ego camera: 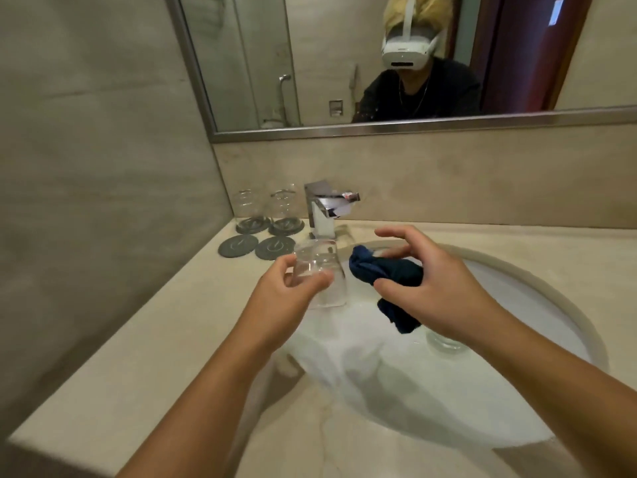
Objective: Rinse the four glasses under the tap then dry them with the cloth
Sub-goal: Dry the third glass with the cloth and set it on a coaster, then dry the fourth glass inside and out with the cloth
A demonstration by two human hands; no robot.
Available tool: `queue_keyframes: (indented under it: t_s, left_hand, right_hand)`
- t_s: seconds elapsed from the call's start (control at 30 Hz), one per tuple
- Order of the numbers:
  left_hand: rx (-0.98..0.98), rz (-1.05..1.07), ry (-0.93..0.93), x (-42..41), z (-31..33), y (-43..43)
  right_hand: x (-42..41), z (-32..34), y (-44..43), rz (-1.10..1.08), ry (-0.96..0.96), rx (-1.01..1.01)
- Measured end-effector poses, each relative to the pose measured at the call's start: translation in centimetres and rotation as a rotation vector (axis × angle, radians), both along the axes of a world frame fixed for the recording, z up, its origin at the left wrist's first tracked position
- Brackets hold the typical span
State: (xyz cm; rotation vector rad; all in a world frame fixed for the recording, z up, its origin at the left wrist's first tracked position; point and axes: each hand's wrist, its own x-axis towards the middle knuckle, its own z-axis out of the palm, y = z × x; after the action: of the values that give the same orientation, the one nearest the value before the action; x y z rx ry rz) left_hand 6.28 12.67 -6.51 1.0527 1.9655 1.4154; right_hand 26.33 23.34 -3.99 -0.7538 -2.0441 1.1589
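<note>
1. My left grip (289, 288) grasps a clear glass (322, 270) by its side, the thumb in front and the fingers behind it. The glass is above the left edge of the sink (551, 288).
2. My right grip (437, 281) holds the dark blue cloth (382, 269), just beside this glass. The thumb presses the cloth into the palm, while the upper fingers are spread and off it. One end of the cloth hangs down over the basin.
3. A second glass (446, 341) is inside the sink, partly hidden under my right wrist.
4. A third glass (248, 205) and a fourth glass (284, 203) stand upright on grey coasters (253, 225) in the back-left corner of the worktop (172, 322), left of the tap (327, 208).
5. Two further coasters (238, 245) lie flat just in front of them.
</note>
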Motion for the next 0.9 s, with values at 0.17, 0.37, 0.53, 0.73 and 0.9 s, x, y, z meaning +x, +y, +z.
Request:
queue_keyframes:
  t_s: [0.17,0.37,0.53,0.73,0.9]
  left_hand:
    - [0.014,0.024,-0.025,-2.8,1.2,-1.7]
    - [0.055,0.16,-0.028,-6.8,1.5,-1.6]
    - [0.096,0.214,0.037,-11.0,0.2,-0.5]
    - [0.111,0.291,0.11,-15.9,-0.9,1.9]
    - [0.124,0.329,0.12,-19.3,-2.7,4.6]
  right_hand:
    - [-3.8,-0.7,-0.6,0.102,-0.081,0.161]
    - [-8.0,-1.5,-0.6,0.099,-0.073,0.364]
    - [-11.2,-2.4,0.3,0.149,-0.096,0.491]
    - [-13.4,-3.9,1.4,0.176,-0.118,0.531]
    - [-13.9,-5.4,2.8,0.146,-0.128,0.526]
